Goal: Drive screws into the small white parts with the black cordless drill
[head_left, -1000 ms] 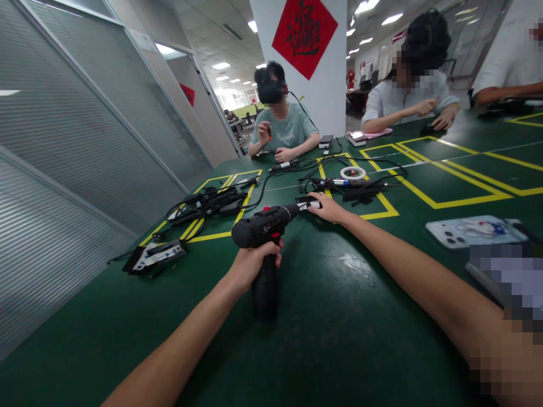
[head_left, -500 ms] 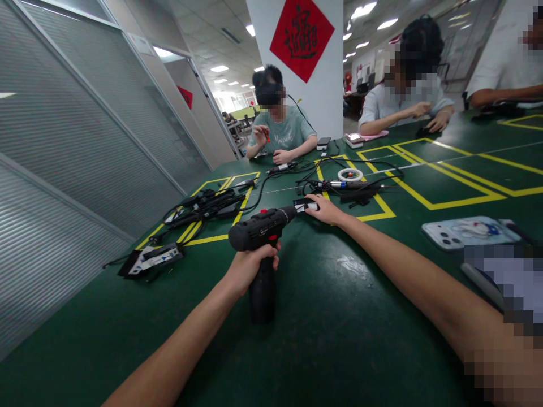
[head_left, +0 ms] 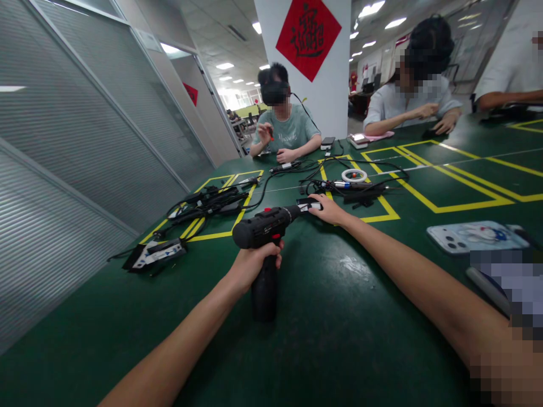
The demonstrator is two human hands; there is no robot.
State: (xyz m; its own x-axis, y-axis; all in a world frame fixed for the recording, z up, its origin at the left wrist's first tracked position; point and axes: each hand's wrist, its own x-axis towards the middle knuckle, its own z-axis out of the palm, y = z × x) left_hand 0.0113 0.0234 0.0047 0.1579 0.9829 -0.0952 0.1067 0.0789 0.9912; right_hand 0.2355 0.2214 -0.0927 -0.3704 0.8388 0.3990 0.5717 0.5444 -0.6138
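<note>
My left hand (head_left: 259, 264) is wrapped round the grip of a black cordless drill (head_left: 262, 229) with small red buttons. The drill points away and to the right, over the green table (head_left: 322, 328). Its chuck end reaches a small black and white block-like piece (head_left: 309, 206), whose exact kind I cannot make out. My right hand (head_left: 329, 209) grips that piece from its right side, fingers curled over it. Whether a bit sits between chuck and piece is too small to tell.
Bundled black cables (head_left: 212, 203) lie at the left, near a black and white device (head_left: 155, 254). Ahead are a tape roll (head_left: 354, 176) and a pen-like tool (head_left: 345, 185) with cables. A phone (head_left: 475, 236) lies at right. Several people sit across the table.
The whole view has shifted slightly, so everything appears a little further right. Both hands keep their holds on the drill and the small piece.
</note>
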